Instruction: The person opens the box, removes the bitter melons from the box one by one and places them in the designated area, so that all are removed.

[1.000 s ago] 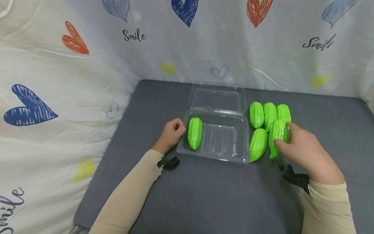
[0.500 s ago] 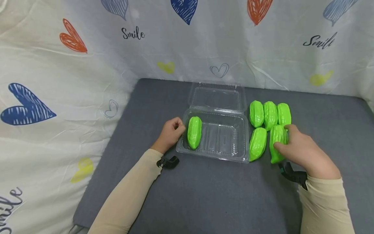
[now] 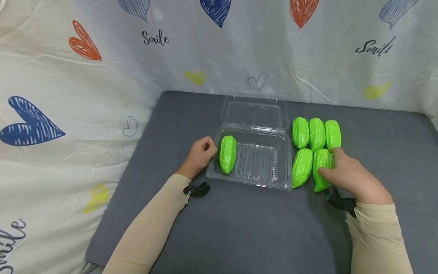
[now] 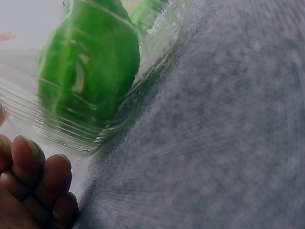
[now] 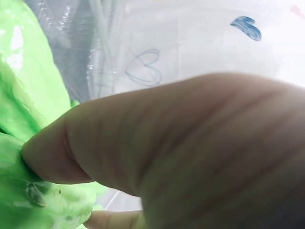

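A clear plastic clamshell box (image 3: 254,183) lies with its lid folded back. Inside it, along the left wall, lies one bright green ridged bitter gourd (image 3: 227,155). My left hand (image 3: 202,154) pinches the box's left rim with curled fingers; in the left wrist view those fingers (image 4: 56,176) sit right beside the box corner. My right hand (image 3: 354,177) grips another bitter gourd (image 3: 321,171), thumb on its near side and fingers on its far right. That gourd stands close beside a front-row gourd (image 3: 302,167). The thumb (image 5: 52,152) presses its skin in the right wrist view.
Behind the held gourd, three more green gourds (image 3: 317,134) stand in a row right of the box. The raised lid (image 3: 254,114) reaches toward the heart-printed curtain (image 3: 226,57) at the back. Grey cloth (image 3: 239,228) covers the table.
My right hand has drawn its bitter gourd toward me, off the back row, then left against the front-row gourd. The left hand has stayed at the box rim.
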